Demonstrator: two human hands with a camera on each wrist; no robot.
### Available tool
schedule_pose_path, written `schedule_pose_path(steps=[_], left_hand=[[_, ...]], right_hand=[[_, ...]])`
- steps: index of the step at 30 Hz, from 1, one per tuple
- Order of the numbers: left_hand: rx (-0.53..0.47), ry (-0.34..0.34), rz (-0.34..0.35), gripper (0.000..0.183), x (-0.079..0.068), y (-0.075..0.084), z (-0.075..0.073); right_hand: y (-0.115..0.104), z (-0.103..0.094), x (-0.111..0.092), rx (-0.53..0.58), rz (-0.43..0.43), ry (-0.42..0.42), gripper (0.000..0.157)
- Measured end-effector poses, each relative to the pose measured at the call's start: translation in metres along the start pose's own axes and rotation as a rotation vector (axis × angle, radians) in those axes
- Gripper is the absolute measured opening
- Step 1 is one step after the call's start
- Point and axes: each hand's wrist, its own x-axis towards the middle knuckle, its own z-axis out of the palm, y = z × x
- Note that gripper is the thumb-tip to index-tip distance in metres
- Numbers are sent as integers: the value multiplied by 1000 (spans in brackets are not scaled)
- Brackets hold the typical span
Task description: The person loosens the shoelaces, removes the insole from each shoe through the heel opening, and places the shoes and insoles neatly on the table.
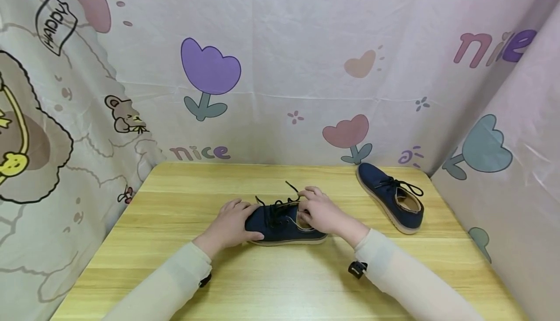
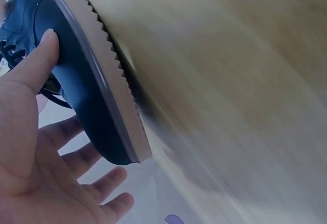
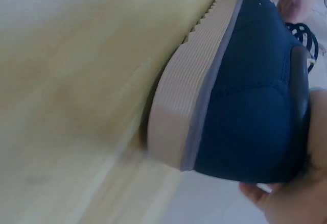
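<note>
A navy blue lace-up shoe [image 1: 282, 231] with a pale ridged sole stands on the wooden table, toe to the left. My left hand [image 1: 229, 222] grips its toe end, the thumb on the near side and the fingers around the far side. At the heel end, my right hand [image 1: 323, 214] holds the shoe by its opening, with curled fingers partly hidden at the collar. Black laces stick up loosely over the tongue. In the right wrist view the shoe's heel [image 3: 245, 127] is close up, and a fingertip shows behind it.
A matching navy shoe [image 1: 389, 199] with tied black laces stands at the table's back right. Behind the wooden table [image 1: 183, 189] hangs a printed curtain [image 1: 280, 68], which also closes in both sides. Dark straps show at both sleeve cuffs.
</note>
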Motion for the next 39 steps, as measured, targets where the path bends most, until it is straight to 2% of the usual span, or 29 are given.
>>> schedule_pose_path(steps=[8,23,27,33,36,39], left_hand=[[12,-6,-18,81,4,3,-2],[45,-11,-10,82,5,3,-3],[49,-11,-5,82,6,2,-3],[44,-9,-2,82,5,3,-2],[50,-8,-5,81,4,3,-2],[53,-10,-12,81,3,4,-3]], right_hand=[[11,6,-7,352,54,57,25],[20,5,-7,779,150,142,29],[23,-1,-8,827,190,143,32],[34,-14,-13,878,271,178,29],[41,-20,-15,860,276,196,31],[45,-26,-17,785,257,178,34]])
